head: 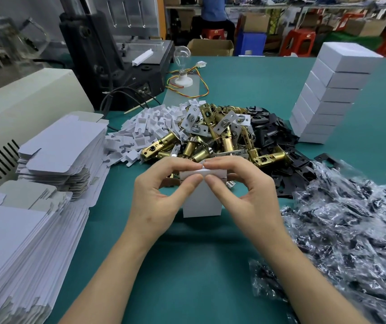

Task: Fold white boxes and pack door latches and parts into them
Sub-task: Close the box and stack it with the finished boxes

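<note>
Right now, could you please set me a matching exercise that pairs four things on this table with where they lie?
Things:
1 flat cartons
2 closed boxes
3 brass latches
4 bagged parts

Places:
a stacked tall, far right
b heaped in the middle
c piled along the left
d spread at the near right

Pairs: 1-c, 2-a, 3-b, 4-d

You're in a factory packing shop: brass latches [213, 136] heaped beyond your left hand [157, 197], flat box blanks [63, 146] stacked to its left
</note>
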A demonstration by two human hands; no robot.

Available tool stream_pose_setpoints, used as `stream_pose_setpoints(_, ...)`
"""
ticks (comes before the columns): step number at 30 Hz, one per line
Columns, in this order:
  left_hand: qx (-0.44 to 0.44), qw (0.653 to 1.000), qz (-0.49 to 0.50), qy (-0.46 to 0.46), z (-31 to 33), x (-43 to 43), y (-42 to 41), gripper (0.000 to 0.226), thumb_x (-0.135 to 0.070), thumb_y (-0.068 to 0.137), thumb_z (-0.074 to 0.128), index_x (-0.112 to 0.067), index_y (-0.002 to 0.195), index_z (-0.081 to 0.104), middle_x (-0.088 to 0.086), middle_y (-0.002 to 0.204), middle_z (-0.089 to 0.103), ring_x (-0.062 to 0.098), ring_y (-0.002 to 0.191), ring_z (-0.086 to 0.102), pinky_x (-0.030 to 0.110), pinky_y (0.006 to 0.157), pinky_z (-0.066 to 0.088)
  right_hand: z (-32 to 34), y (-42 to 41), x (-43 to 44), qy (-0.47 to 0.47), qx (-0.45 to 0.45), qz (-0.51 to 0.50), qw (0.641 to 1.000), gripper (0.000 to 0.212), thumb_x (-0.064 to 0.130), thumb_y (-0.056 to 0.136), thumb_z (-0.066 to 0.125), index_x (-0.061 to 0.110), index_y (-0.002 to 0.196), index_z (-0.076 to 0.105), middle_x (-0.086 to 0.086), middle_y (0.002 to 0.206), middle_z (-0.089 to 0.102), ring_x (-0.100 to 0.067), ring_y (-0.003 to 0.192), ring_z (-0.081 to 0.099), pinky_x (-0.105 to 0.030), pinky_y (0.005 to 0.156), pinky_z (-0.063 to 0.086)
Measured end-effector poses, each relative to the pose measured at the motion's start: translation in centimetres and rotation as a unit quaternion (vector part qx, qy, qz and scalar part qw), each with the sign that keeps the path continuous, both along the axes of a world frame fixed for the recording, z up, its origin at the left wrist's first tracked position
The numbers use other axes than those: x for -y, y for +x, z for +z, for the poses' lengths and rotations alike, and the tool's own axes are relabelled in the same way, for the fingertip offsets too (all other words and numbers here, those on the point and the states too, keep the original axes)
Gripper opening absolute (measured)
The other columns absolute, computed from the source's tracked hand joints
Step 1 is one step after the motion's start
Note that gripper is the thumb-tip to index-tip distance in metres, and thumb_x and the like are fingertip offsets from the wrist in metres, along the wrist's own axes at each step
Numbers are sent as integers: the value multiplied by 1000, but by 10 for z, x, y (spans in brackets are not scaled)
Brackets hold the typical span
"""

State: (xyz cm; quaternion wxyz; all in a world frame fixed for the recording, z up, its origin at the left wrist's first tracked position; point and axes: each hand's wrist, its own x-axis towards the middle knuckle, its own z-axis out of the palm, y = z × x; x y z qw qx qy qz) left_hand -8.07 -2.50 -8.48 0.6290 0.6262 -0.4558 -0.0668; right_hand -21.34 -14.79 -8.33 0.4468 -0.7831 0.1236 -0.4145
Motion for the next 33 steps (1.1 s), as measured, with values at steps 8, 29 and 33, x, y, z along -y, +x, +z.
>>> stream_pose_setpoints(8,-61,998,-15,-16,0,3,-4,10,-34,95,68,-38,100,77,-8,101,75,15,101,70,19,81,53,0,2,-2,40,-6,3,999,14,16,96,71,24,107,75,13,108,74,-17,113,67,-32,86,56)
stream_pose_setpoints(29,34,998,-59,-15,-6,-6,15,19,-25,97,69,-24,113,78,-6,122,76,16,120,70,23,96,56,-1,-7,17,-120,-37,-5,992,24,17,94,72,20,117,79,5,133,69,-8,123,64,-33,104,53)
stream_pose_setpoints(33,29,997,-73,-19,-6,-5,15,21,-24,93,73,-26,113,78,-8,120,77,16,117,72,23,94,57,-3,-9,21,-153,-38,-8,987,25,22,96,69,23,120,78,4,135,67,-11,118,67,-39,99,56)
